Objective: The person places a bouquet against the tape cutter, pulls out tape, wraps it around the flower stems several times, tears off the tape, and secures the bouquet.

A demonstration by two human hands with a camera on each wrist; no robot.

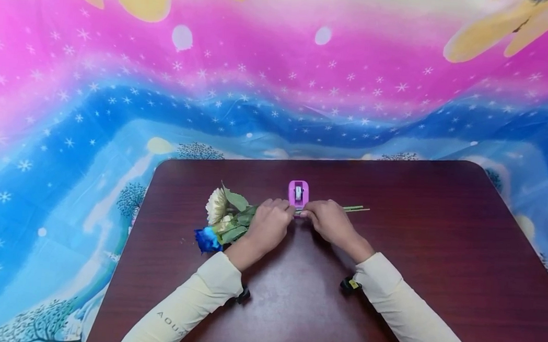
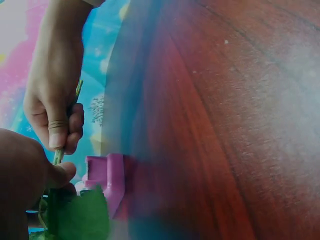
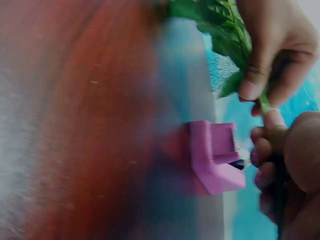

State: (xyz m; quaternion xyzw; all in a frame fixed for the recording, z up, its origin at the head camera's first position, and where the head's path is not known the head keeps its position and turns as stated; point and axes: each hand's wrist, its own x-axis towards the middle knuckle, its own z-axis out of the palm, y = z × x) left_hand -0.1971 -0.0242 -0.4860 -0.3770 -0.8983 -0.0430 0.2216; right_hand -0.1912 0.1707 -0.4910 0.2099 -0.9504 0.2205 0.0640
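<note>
A small bunch of flowers lies sideways in both hands: a white bloom, a blue rose and green leaves are on the left. My left hand grips the stems just below the leaves. Close beside it, my right hand pinches the same stems, whose cut ends stick out to the right. In the right wrist view, thumb and fingers of the left hand close round the green stems. Just beyond the hands stands a pink tape dispenser with a toothed edge.
The dark reddish-brown table has rounded far corners. Behind and beside it hangs a pink and blue cloth with snowflakes and trees. Dark straps with small devices sit at the wrists, under pale sleeves.
</note>
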